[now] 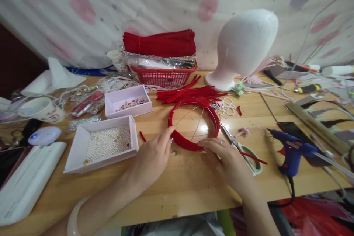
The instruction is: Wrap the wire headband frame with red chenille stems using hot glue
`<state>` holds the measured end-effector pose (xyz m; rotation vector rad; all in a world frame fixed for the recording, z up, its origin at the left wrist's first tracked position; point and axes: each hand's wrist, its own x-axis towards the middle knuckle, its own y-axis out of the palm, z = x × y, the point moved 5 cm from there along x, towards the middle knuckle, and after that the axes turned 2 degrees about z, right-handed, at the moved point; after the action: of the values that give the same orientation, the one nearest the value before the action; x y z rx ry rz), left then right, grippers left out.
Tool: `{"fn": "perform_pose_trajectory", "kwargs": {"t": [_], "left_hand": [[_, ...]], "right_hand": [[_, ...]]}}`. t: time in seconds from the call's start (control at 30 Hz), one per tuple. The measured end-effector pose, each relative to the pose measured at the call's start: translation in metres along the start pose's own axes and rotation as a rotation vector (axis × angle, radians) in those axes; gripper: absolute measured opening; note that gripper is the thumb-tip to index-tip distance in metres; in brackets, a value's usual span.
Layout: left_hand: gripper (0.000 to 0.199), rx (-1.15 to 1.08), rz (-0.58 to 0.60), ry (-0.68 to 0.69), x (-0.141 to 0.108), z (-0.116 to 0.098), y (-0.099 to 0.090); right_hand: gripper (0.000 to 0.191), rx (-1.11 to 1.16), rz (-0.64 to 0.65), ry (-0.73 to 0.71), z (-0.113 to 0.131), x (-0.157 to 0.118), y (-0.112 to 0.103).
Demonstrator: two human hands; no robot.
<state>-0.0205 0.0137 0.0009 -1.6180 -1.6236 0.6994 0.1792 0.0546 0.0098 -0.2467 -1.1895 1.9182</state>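
A red fuzzy-covered hoop (185,142) lies in front of me, with thin bare wires crossing its inside and a round red piece (202,103) at its far side. My left hand (155,150) pinches the hoop's near left edge, thumb and fingers together. On the near right part of the rim, my right hand (221,156) has its fingers closed; some fingertips are hidden beneath. Just right of that hand are scissors (250,158) with pale handles, a red strip (253,158) lying across them. Behind the hoop lies a bundle of red fuzzy stems (190,94).
Two white boxes hold beads (107,143) and gems (132,104) on the left. A white foam head (246,44) and a red basket (166,76) stand at the back. To the right, a blue glue gun (293,149) with its cord rests near a phone (290,132) and a power strip (312,121).
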Motion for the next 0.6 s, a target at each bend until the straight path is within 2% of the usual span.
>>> {"fn": "perform_pose_trajectory", "kwargs": {"t": [0.07,0.2,0.27,0.37,0.47,0.6], "left_hand": [[0.043,0.059,0.082,0.056,-0.001,-0.005,0.006],[0.043,0.191,0.295,0.059,0.009,-0.011,0.016],[0.034,0.209,0.337,0.057,0.014,-0.015,0.018],[0.019,0.16,0.298,0.053,0.02,-0.02,0.022],[0.013,0.111,0.228,0.064,0.02,-0.02,0.028],[0.005,0.149,0.189,0.054,0.018,-0.016,0.035]], "right_hand": [[0.033,0.002,0.004,-0.005,0.0,0.0,0.001],[0.033,0.011,0.025,0.013,-0.001,0.0,0.002],[0.03,0.014,0.039,0.032,0.0,0.0,0.002],[0.026,0.031,0.057,0.072,0.0,0.001,0.002],[0.026,0.044,0.064,0.087,0.002,0.001,0.001],[0.026,0.032,0.073,0.071,0.003,0.002,0.0]]}}
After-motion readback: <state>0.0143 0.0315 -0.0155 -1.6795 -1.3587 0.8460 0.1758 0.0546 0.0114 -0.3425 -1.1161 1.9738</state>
